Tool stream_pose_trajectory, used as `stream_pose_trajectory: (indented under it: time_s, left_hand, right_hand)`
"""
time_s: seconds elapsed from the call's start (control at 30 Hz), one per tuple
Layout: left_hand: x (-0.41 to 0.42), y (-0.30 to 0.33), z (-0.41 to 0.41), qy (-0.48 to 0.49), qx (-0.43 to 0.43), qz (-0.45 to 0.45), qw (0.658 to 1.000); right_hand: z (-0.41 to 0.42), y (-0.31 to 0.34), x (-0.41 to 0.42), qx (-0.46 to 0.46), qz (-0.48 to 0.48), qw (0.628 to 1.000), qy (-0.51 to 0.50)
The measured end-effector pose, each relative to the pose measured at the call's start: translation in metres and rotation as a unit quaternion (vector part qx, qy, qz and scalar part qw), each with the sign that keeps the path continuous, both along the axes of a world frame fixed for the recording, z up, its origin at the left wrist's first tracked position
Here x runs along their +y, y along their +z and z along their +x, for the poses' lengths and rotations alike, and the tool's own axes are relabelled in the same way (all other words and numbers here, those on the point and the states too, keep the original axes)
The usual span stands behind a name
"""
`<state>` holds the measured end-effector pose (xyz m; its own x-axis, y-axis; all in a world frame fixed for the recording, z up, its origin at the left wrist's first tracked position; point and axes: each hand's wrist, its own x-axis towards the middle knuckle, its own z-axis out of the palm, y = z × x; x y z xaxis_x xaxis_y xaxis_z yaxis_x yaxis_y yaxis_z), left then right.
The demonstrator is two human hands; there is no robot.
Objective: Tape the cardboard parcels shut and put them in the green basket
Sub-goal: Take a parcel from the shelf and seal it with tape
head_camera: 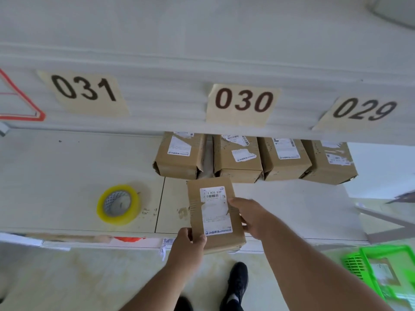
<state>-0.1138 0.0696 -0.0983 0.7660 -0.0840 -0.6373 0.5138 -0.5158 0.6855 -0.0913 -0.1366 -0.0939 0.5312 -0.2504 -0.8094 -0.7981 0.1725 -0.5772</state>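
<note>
Left hand [187, 245]: grips parcel's near corner, steadying it
Right hand [249, 215]: clasps right edge
Parcel [214, 213]: at shelf front, ready for taping
Tape roll [119, 204]: left, within reach
Green basket [379, 269]: floor, right

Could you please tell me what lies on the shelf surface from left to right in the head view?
Roll of tape → parcel held in both hands → green basket, low on the floor at far right.
</note>
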Motion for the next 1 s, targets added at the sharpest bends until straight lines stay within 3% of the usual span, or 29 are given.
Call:
stream_pose_trajectory:
  time_s: [0.3, 0.4, 0.5, 0.57, 0.63, 0.7, 0.77, 0.83, 0.93, 1.0]
  left_hand:
    - [0.009, -0.003, 0.005, -0.006, 0.019, -0.035, 0.999]
    - [0.007, -0.003, 0.016, 0.049, 0.074, -0.099, 0.991]
    - [-0.003, -0.006, 0.021, 0.072, 0.13, -0.136, 0.98]
    - [-0.009, -0.016, 0.02, 0.044, 0.118, -0.093, 0.988]
    - [-0.007, -0.03, 0.024, 0.038, 0.047, -0.019, 0.998]
    - [0.002, -0.016, 0.023, 0.06, -0.031, -0.037, 0.997]
    - [0.008, 0.001, 0.022, 0.072, -0.047, -0.091, 0.992]
    - [0.014, 0.007, 0.02, 0.005, -0.074, -0.1, 0.992]
    - [0.022, 0.004, 0.023, -0.035, -0.065, -0.108, 0.991]
    - [0.023, 0.004, 0.026, -0.006, -0.039, -0.147, 0.988]
  right_hand:
    - [-0.088, 0.012, 0.03, -0.067, -0.006, 0.997, -0.026]
    - [-0.093, 0.026, 0.031, -0.126, -0.097, 0.987, 0.014]
    - [-0.096, 0.022, 0.038, -0.159, -0.242, 0.954, 0.078]
    - [-0.093, 0.017, 0.048, -0.143, -0.328, 0.924, 0.134]
    - [-0.09, 0.017, 0.063, -0.136, -0.369, 0.901, 0.184]
    - [-0.088, 0.013, 0.078, -0.138, -0.377, 0.895, 0.191]
    - [-0.085, 0.008, 0.089, -0.158, -0.379, 0.897, 0.162]
    - [-0.082, 0.007, 0.093, -0.167, -0.331, 0.922, 0.109]
    - [-0.082, 0.01, 0.087, -0.174, -0.243, 0.952, 0.063]
    - [-0.086, 0.016, 0.084, -0.202, -0.245, 0.945, 0.074]
